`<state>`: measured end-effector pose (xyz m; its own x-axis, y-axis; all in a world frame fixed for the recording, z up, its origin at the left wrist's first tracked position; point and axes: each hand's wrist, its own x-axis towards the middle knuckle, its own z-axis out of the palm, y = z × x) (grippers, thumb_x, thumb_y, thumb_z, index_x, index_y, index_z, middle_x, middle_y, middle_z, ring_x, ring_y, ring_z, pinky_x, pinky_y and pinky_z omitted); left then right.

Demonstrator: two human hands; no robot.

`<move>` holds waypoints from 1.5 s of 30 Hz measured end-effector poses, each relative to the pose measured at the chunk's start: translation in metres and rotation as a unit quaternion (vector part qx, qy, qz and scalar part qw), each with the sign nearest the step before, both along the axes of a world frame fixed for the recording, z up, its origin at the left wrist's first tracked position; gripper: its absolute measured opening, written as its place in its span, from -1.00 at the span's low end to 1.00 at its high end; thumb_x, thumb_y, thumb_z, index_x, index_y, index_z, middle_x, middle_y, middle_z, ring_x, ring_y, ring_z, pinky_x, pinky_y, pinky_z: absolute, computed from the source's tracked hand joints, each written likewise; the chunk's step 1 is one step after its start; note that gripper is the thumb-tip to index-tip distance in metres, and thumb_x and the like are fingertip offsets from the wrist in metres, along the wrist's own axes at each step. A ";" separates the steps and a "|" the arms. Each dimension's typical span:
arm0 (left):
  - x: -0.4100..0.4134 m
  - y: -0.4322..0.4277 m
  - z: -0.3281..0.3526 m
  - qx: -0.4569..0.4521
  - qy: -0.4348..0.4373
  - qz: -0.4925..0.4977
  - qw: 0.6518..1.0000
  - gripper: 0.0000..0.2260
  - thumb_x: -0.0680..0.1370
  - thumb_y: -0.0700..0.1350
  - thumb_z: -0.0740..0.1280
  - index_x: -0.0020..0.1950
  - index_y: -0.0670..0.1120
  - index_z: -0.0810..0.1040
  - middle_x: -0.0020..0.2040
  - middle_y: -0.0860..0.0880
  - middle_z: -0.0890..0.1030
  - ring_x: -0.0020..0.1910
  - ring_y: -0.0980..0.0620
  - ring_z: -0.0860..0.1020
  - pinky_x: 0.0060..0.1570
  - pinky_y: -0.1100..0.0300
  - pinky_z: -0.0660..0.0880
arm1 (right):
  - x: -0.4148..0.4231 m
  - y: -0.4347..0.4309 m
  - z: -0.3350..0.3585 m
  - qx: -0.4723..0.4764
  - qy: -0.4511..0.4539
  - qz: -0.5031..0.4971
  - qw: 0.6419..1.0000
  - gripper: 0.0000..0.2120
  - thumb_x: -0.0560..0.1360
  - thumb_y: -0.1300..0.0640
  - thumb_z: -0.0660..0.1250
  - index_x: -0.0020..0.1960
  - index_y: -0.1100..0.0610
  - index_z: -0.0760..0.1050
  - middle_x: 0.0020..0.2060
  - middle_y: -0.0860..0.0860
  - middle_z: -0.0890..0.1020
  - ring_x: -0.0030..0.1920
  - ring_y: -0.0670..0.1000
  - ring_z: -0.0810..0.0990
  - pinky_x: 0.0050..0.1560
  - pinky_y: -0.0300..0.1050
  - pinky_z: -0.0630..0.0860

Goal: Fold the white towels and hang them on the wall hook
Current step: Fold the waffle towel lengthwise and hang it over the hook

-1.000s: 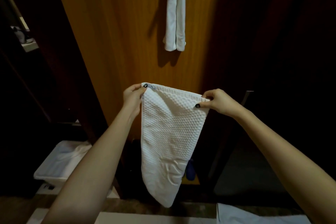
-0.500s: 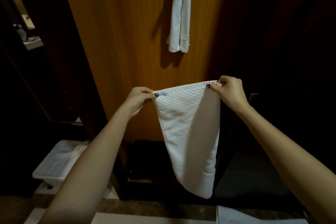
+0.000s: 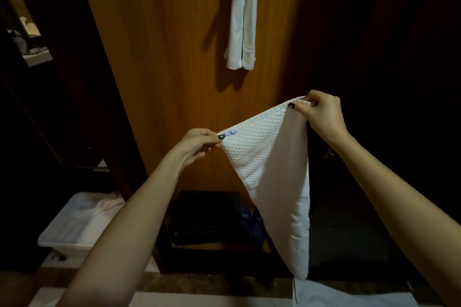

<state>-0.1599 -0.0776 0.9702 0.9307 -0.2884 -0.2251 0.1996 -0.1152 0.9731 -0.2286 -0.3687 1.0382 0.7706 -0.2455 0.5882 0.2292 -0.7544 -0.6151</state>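
A broad orange-brown wooden wall panel (image 3: pixel 174 57) fills the space ahead of both hands, with dark recesses to either side of it. In front of it, stretched between the hands, hangs the white waffle-textured towel (image 3: pixel 264 169). Its top edge slopes up from the left hand (image 3: pixel 199 143) to the higher right hand (image 3: pixel 321 114), and the cloth narrows downward to a blunt point well below the right hand. The dimpled face shows on the side nearer the left hand, and a smoother fold runs down the side under the right hand. Below and outside the left forearm sits a white plastic bin (image 3: pixel 62 242) with pale cloth lying in it. Above the gap between the hands, a narrow white towel (image 3: pixel 242 20) hangs doubled against the panel, its top running out of view. Under the right forearm, just beneath the held towel's point, lies a flat white sheet of cloth (image 3: pixel 349 294). A dark blue item (image 3: pixel 252 229) rests low in the shadowed shelf between the forearms; what it is cannot be told. The left hand pinches the towel's lower corner between thumb and curled fingers, and the right hand pinches the upper corner the same way; both have dark-painted nails. A small pale blue tag (image 3: pixel 230 133) shows at the corner just beside the left thumb.
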 end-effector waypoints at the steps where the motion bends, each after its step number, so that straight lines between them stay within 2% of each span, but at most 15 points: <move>1: 0.000 -0.002 0.001 -0.006 -0.007 0.010 1.000 -0.91 0.45 -0.26 0.43 -0.23 -0.10 0.62 -0.37 -0.02 0.62 -0.36 0.11 0.48 -0.32 0.25 0.35 | -0.001 -0.004 0.001 0.000 0.004 0.004 1.000 -0.69 0.47 0.11 0.45 -0.32 0.25 0.44 -0.44 -0.04 0.43 -0.43 -0.17 0.40 -0.48 -0.41 0.27; 6: 0.005 -0.010 0.013 0.013 -0.122 0.069 0.990 -0.86 0.43 -0.26 0.43 -0.27 -0.06 0.55 -0.35 0.00 0.57 -0.36 0.10 0.50 -0.43 0.28 0.36 | -0.006 -0.015 0.004 -0.033 0.052 0.012 0.998 -0.77 0.46 0.07 0.47 -0.24 0.15 0.48 -0.34 -0.07 0.51 -0.36 -0.21 0.48 -0.47 -0.47 0.32; 9: 0.010 -0.011 0.024 0.031 -0.208 0.076 0.975 -0.81 0.45 -0.27 0.41 -0.20 0.00 0.48 -0.33 0.02 0.51 -0.39 0.23 0.46 -0.40 0.39 0.35 | -0.006 -0.018 0.000 -0.078 0.077 -0.002 0.994 -0.76 0.44 0.04 0.48 -0.20 0.16 0.49 -0.31 0.01 0.54 -0.33 -0.16 0.48 -0.46 -0.40 0.33; 11: 0.013 -0.011 0.032 0.017 -0.225 0.053 0.973 -0.79 0.48 -0.29 0.38 -0.08 0.02 0.48 -0.20 0.00 0.56 -0.25 0.21 0.51 -0.28 0.41 0.38 | -0.008 -0.019 0.000 -0.092 0.080 -0.002 0.993 -0.74 0.45 0.01 0.47 -0.12 0.16 0.47 -0.28 0.00 0.55 -0.30 -0.08 0.51 -0.43 -0.34 0.33; 13: 0.016 -0.011 0.042 0.052 -0.264 0.041 0.962 -0.81 0.50 -0.31 0.35 0.00 -0.04 0.54 -0.07 -0.02 0.59 -0.10 0.13 0.53 -0.17 0.44 0.41 | -0.011 -0.017 0.004 -0.072 0.082 0.025 0.994 -0.68 0.46 0.00 0.46 0.07 0.14 0.46 -0.13 -0.04 0.57 -0.17 -0.06 0.54 -0.31 -0.26 0.42; 15: 0.017 -0.008 0.055 0.093 -0.319 0.053 0.942 -0.84 0.50 -0.32 0.34 0.00 -0.10 0.60 -0.06 -0.03 0.60 -0.12 0.15 0.52 -0.20 0.54 0.38 | -0.013 -0.014 0.014 -0.075 0.102 0.057 0.990 -0.64 0.47 0.01 0.45 0.21 0.12 0.50 0.01 -0.08 0.56 0.00 -0.09 0.55 -0.13 -0.20 0.48; 19: 0.017 0.007 0.080 0.096 -0.385 0.088 0.914 -0.85 0.51 -0.33 0.33 0.01 -0.16 0.60 -0.04 -0.06 0.60 -0.04 0.10 0.50 -0.15 0.56 0.35 | -0.015 -0.004 0.037 -0.153 0.099 0.089 0.979 -0.77 0.55 0.02 0.34 -0.09 0.19 0.57 -0.19 0.02 0.58 -0.15 0.00 0.57 -0.21 -0.10 0.46; 25: 0.010 0.029 0.115 0.078 -0.486 0.120 0.862 -0.89 0.52 -0.32 0.31 0.00 -0.17 0.57 -0.07 -0.06 0.56 -0.13 0.17 0.48 -0.14 0.44 0.35 | -0.017 0.008 0.066 -0.134 0.051 0.127 0.981 -0.75 0.59 0.04 0.27 -0.11 0.22 0.43 -0.26 0.16 0.54 -0.28 -0.01 0.45 -0.32 -0.09 0.31; 29: 0.012 0.044 0.118 0.125 -0.476 0.117 0.863 -0.90 0.53 -0.28 0.31 -0.07 -0.09 0.54 -0.19 0.09 0.53 -0.25 0.26 0.45 -0.26 0.47 0.34 | -0.010 0.025 0.065 -0.070 0.086 0.166 0.980 -0.88 0.57 0.09 0.32 0.05 0.12 0.49 -0.07 -0.01 0.60 -0.09 -0.08 0.56 -0.17 -0.21 0.46; 32: 0.014 0.055 0.102 0.180 -0.433 0.154 0.870 -0.91 0.52 -0.24 0.33 -0.11 -0.05 0.56 -0.22 0.13 0.53 -0.31 0.28 0.45 -0.37 0.50 0.32 | -0.012 0.043 0.058 -0.070 0.142 0.227 0.961 -0.74 0.57 0.23 0.29 0.15 -0.07 0.56 0.09 -0.22 0.60 0.12 -0.22 0.56 0.09 -0.37 0.47; 33: 0.014 0.058 0.095 0.196 -0.421 0.165 0.870 -0.91 0.51 -0.23 0.34 -0.11 -0.05 0.58 -0.23 0.12 0.54 -0.32 0.26 0.44 -0.39 0.49 0.31 | -0.013 0.048 0.054 -0.071 0.165 0.238 0.954 -0.70 0.56 0.27 0.28 0.08 -0.11 0.61 0.05 -0.23 0.63 0.12 -0.17 0.58 0.10 -0.33 0.51; 36: 0.009 0.063 0.074 0.227 -0.403 0.188 0.866 -0.90 0.49 -0.26 0.34 -0.09 -0.11 0.63 -0.24 0.03 0.54 -0.30 0.14 0.44 -0.42 0.42 0.27 | -0.013 0.063 0.039 -0.071 0.199 0.221 0.952 -0.74 0.53 0.26 0.29 -0.08 -0.02 0.69 -0.08 -0.04 0.70 0.00 0.17 0.63 0.07 0.12 0.56; 37: 0.008 0.062 0.070 0.231 -0.400 0.196 0.865 -0.90 0.48 -0.27 0.34 -0.09 -0.13 0.64 -0.22 0.00 0.56 -0.26 0.09 0.45 -0.39 0.41 0.26 | -0.014 0.068 0.034 -0.053 0.195 0.209 0.957 -0.78 0.52 0.25 0.30 -0.09 0.02 0.69 -0.09 -0.01 0.70 -0.04 0.17 0.64 0.05 0.14 0.56; 42: -0.005 0.053 0.061 0.219 -0.405 0.209 0.863 -0.90 0.48 -0.25 0.38 -0.05 -0.18 0.65 -0.11 -0.09 0.64 -0.15 0.06 0.49 -0.16 0.26 0.34 | -0.023 0.089 0.033 0.068 0.240 0.223 0.943 -0.90 0.45 0.20 0.46 -0.09 0.23 0.63 -0.29 0.01 0.69 -0.25 -0.08 0.64 -0.27 -0.31 0.56; 45: -0.013 0.042 0.063 0.175 -0.404 0.197 0.876 -0.91 0.48 -0.24 0.39 -0.04 -0.17 0.65 -0.14 -0.03 0.61 -0.23 0.12 0.49 -0.26 0.42 0.33 | -0.033 0.103 0.039 0.023 0.281 0.265 0.922 -0.84 0.41 0.27 0.49 -0.02 0.19 0.60 -0.23 0.01 0.72 -0.21 -0.14 0.68 -0.18 -0.38 0.55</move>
